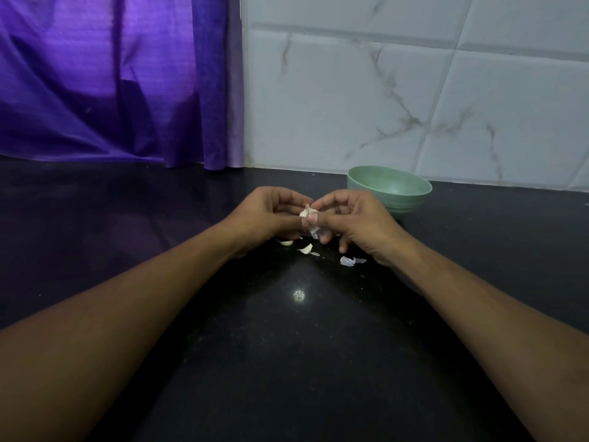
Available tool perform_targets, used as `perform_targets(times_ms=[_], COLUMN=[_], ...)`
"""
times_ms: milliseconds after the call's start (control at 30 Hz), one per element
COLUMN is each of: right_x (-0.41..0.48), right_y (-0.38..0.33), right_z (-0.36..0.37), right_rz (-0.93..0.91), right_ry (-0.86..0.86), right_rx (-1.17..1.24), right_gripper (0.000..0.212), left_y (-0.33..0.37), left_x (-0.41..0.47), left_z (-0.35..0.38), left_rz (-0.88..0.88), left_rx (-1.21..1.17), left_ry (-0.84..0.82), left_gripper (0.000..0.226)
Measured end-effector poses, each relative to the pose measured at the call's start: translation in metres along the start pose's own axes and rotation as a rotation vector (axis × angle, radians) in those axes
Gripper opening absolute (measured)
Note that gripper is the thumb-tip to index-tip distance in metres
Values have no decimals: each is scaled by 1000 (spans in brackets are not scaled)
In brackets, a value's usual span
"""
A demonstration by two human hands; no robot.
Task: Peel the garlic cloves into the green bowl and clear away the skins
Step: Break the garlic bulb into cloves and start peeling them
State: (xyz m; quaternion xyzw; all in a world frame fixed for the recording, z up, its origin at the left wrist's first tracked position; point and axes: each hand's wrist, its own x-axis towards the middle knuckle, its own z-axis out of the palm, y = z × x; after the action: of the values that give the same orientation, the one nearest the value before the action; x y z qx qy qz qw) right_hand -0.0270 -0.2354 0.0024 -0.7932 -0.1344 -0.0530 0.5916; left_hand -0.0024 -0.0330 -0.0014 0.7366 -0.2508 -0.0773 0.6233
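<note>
- Head view, and here we go: the left hand (271, 215) pinches a garlic clove (306, 212) between thumb and fingers, just above the counter (287, 346).
- The right hand (353, 224) has its grip on the same clove, thumb and forefinger nipping at the papery tip. Peeling is the step in hand, I'd say.
- What look like two loose cloves (306, 249) lie on the counter right under the hands, with a scrap of skin (349, 260) just beside the right hand.
- The green bowl (404, 207) sits just behind the right hand, near the wall; the part of its inside I can see shows no cloves.
- Next move, by my reckoning: strip the skin free, then carry the bare clove back over the rim and drop it.
- Those skins look light and flaky, so gathering them will want a careful sweep.
- The counter is dark, speckled and glossy, with a purple curtain (111, 84) back left and white marbled tiles (414, 90) back right.
</note>
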Motion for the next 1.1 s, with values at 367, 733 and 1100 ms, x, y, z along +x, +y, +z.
perform_targets(times_ms=[367, 733, 1100], right_x=[-4, -5, -6], right_y=[-6, -9, -9], right_z=[-4, -6, -5], right_rz=[88, 112, 113], right_ry=[-70, -122, -105], right_rx=[114, 168, 208], right_gripper=[34, 25, 34], left_y=[2, 2, -2], left_x=[-1, -2, 0], left_z=[0, -5, -4], left_rz=[63, 78, 29], left_rx=[239, 208, 102], left_ry=[83, -13, -33], left_gripper=[15, 17, 22])
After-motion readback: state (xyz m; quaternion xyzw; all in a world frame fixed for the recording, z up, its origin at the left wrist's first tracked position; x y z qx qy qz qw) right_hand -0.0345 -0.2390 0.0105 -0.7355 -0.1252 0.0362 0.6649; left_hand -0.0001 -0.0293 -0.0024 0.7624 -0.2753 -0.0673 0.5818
